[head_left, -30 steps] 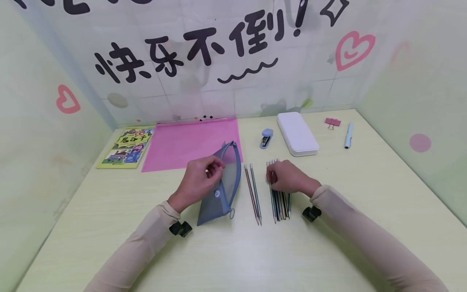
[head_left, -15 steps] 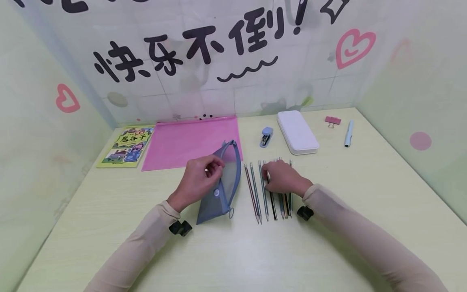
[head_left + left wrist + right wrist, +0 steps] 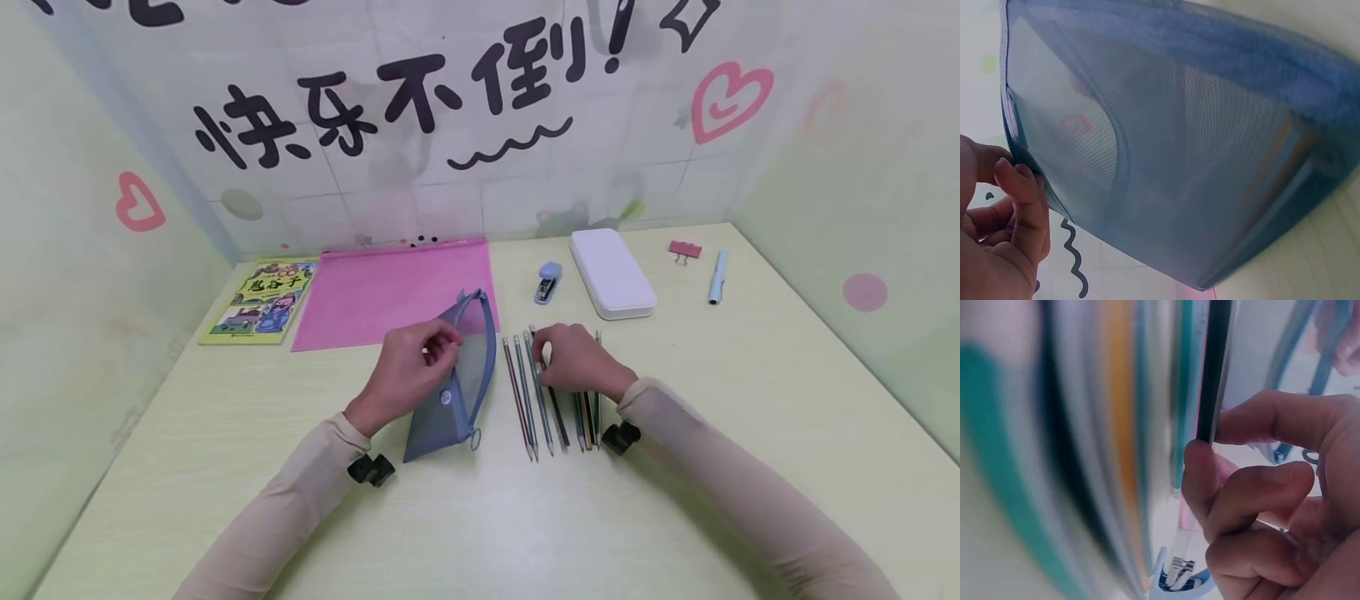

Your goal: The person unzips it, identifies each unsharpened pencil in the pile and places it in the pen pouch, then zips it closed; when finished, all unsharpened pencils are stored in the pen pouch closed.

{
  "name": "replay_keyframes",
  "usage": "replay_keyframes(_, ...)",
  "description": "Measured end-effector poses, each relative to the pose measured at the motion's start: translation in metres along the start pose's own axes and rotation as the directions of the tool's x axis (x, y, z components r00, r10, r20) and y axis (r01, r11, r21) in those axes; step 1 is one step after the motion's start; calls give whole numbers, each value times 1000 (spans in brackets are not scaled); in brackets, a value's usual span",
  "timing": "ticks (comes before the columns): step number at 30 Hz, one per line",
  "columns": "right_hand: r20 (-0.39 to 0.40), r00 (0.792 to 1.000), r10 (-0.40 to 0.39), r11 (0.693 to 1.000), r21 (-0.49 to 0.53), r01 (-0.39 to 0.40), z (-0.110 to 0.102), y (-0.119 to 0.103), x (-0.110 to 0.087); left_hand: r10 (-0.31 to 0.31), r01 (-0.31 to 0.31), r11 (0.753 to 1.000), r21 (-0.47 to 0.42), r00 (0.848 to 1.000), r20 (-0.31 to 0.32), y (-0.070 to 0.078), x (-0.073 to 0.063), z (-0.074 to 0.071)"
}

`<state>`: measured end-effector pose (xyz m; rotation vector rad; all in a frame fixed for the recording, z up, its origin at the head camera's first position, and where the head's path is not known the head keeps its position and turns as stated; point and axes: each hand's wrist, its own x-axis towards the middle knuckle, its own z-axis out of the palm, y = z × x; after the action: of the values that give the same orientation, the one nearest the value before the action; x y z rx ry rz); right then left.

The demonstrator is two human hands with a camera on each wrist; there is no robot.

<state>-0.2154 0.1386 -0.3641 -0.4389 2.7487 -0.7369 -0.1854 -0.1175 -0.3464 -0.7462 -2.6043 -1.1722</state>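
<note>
My left hand (image 3: 408, 367) pinches the edge of a blue-grey mesh zip pouch (image 3: 1166, 162), which stands propped with its mouth spread. Between thumb and index finger, my right hand (image 3: 581, 358) holds a dark pencil (image 3: 1213, 369), slanted with its lower end near the table. Just left of that hand lie a reddish pencil (image 3: 516, 392) and two greenish pencils (image 3: 544, 417), side by side. Several more pencils (image 3: 588, 425) lie in a bunch under the right hand, which covers their upper parts.
At the back are a pink folder (image 3: 390, 292), a yellow picture book (image 3: 258, 304), a blue stapler (image 3: 548, 283) and a white case (image 3: 611, 275). A pink binder clip (image 3: 684, 250) and a light blue pen (image 3: 717, 277) lie at the right.
My right hand has shifted left, laying a greenish pencil beside the first two and drawing a dark pencil away from the bunch. The left hand and pouch have stayed in place.
</note>
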Motion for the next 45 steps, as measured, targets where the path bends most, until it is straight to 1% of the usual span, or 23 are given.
replay_keyframes(5,-61,997,-49,992,113,56,-8,-6,0,9,-9,1000,14,1000,-6,-1,0,3)
replay_keyframes(8,-94,993,-67,975,203,85,-10,-12,1,4,-4,1000,6,1000,-6,0,0,5)
replay_keyframes(10,-121,990,-76,965,242,103,-10,-17,3,-3,3,1000,-2,1000,-4,1,1,6)
replay_keyframes(14,-188,978,-91,947,288,143,-8,-27,6,-14,14,1000,-7,1000,1,2,2,8)
replay_keyframes(17,-217,971,-103,933,318,171,-7,-34,8,-12,12,1000,-2,1000,2,2,2,8)
replay_keyframes(23,-233,968,-91,902,393,180,-5,-44,11,-12,12,1000,5,1000,6,2,1,8)
replay_keyframes(28,-255,966,-44,878,451,159,-2,-50,13,-14,13,1000,13,1000,4,3,1,8)
replay_keyframes(31,-266,964,-12,863,484,144,2,-53,15,-7,7,1000,16,1000,-1,4,1,8)
replay_keyframes(34,-264,965,3,851,506,136,7,-54,16,4,-4,1000,19,1000,-8,4,2,9)
replay_keyframes(39,-236,972,-1,844,522,128,16,-56,14,11,-11,1000,13,1000,-18,4,3,9)
replay_keyframes(45,-215,976,-9,847,518,122,21,-56,12,14,-14,1000,-1,1000,-24,4,2,9)
